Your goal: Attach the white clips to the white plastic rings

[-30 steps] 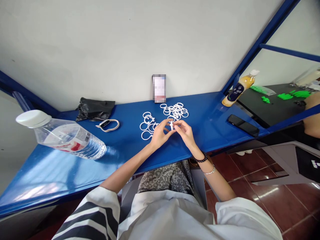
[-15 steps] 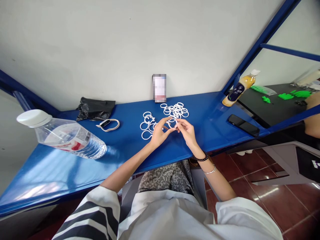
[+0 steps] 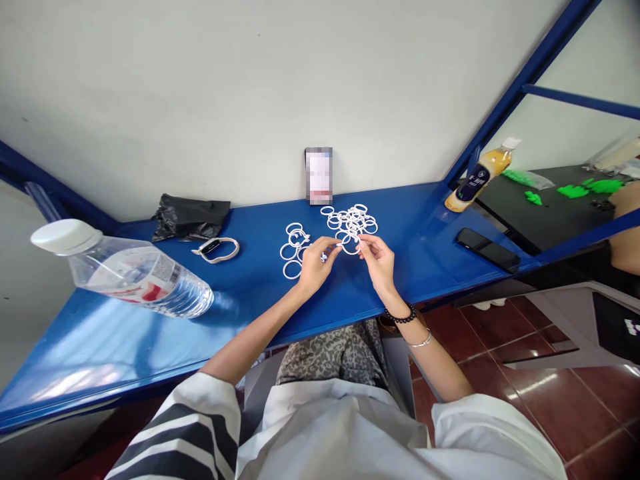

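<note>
Between my hands a white ring (image 3: 351,253) is held up above the blue desk (image 3: 260,293). My left hand (image 3: 316,265) pinches its left side between thumb and fingertips. On the opposite side, the thumb and fingers of my right hand (image 3: 379,262) grip the ring's edge. Just beyond my hands lies a heap of white rings (image 3: 357,217), overlapping one another. To the left of my left hand, several more white rings (image 3: 289,251) lie in a looser group, partly hidden by that hand.
A phone (image 3: 319,177) leans upright on the wall. At the left are a water bottle (image 3: 145,277), a black plastic bag (image 3: 193,217) and a watch (image 3: 217,249). Rightward are a drink bottle (image 3: 477,180) and a dark phone (image 3: 486,249). Someone's arm (image 3: 625,233) shows at the right edge.
My fingers have drawn apart to opposite sides of the ring, which now shows more fully between them. My right hand has shifted slightly right.
</note>
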Available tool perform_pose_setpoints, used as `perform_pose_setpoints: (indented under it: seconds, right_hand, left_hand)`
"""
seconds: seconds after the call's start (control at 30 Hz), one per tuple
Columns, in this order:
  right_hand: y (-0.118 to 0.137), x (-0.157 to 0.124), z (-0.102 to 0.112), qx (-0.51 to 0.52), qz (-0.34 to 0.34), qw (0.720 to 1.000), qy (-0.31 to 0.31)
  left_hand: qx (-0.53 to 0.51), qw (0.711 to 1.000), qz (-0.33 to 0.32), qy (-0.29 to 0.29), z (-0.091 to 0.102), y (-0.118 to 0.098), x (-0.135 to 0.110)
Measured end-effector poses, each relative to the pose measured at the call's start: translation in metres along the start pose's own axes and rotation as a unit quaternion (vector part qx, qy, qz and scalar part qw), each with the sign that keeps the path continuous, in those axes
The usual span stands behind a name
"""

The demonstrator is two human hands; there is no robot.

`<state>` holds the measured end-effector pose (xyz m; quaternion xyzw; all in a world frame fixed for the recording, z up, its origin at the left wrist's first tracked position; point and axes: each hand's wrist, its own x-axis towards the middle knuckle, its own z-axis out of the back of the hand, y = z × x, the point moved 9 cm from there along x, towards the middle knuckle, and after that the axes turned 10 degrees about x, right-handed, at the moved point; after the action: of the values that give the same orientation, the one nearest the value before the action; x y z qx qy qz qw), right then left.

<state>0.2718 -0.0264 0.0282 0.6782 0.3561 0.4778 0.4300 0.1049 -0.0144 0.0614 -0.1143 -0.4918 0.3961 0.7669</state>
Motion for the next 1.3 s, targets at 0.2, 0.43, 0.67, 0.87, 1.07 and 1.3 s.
perform_pose_setpoints:
  seconds: [0.2, 0.43, 0.67, 0.87, 1.07, 1.3]
  right_hand:
    - [0.007, -0.002, 0.001, -0.012, 0.025, 1.000, -0.006]
    - [0.012, -0.005, -0.001, -0.040, 0.052, 0.998, 0.003]
    - [0.017, -0.006, -0.003, -0.057, 0.073, 0.996, 0.014]
    - [0.020, -0.007, -0.009, -0.067, 0.082, 0.994, 0.031]
    - [0.020, -0.009, -0.024, -0.094, 0.084, 0.987, 0.100]
    - [0.024, -0.009, -0.029, -0.165, 0.127, 0.971, 0.121]
  left_hand:
    - [0.091, 0.993, -0.070, -0.002, 0.000, -0.011, -0.003]
    - [0.161, 0.980, -0.118, -0.006, -0.001, -0.018, -0.004]
    - [0.175, 0.976, -0.128, -0.008, -0.002, -0.022, -0.006]
    - [0.148, 0.981, -0.125, -0.007, -0.001, -0.021, -0.004]
    - [0.153, 0.982, -0.110, 0.000, 0.001, -0.017, -0.002]
    - [0.172, 0.979, -0.112, -0.001, 0.000, -0.015, -0.003]
